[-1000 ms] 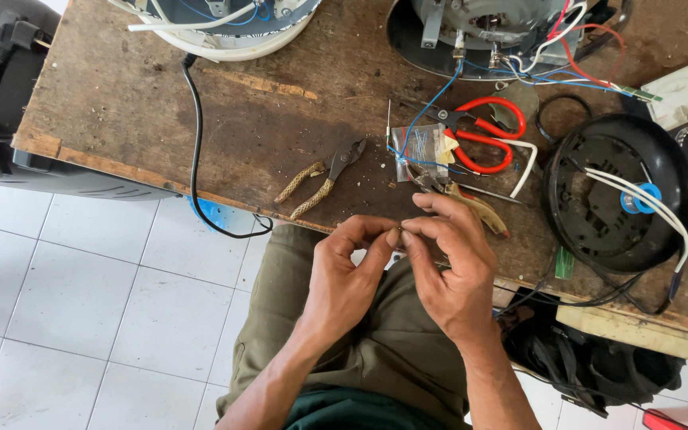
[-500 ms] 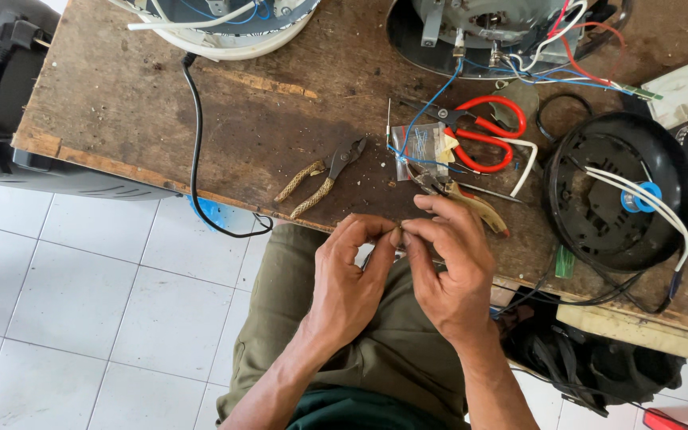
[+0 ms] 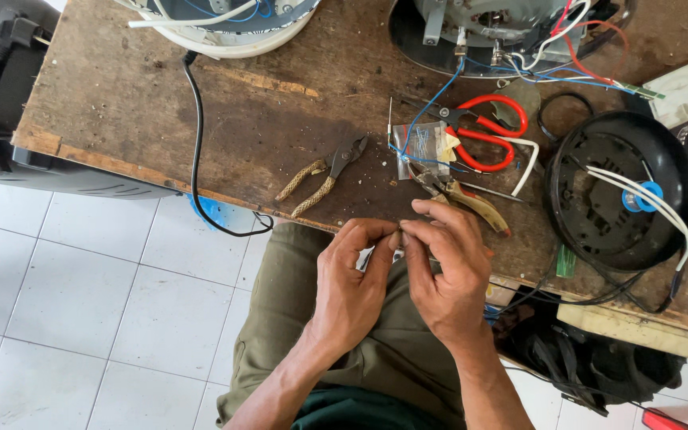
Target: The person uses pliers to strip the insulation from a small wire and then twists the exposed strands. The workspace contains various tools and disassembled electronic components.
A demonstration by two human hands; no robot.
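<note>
fingers (image 3: 396, 239) of both hands pinching small part

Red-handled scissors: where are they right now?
In the head view, the red-handled scissors lie on the wooden workbench, right of centre, beside the small clear packet and above the right hand.

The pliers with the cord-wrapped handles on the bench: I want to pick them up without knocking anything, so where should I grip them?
Probably take the pliers by the two wrapped handles, coming from the near bench edge on the left side. The handles point toward that edge and lie slightly spread, with bare wood around them; the jaws point away toward the small clear packet. The left hand is nearest.
</note>
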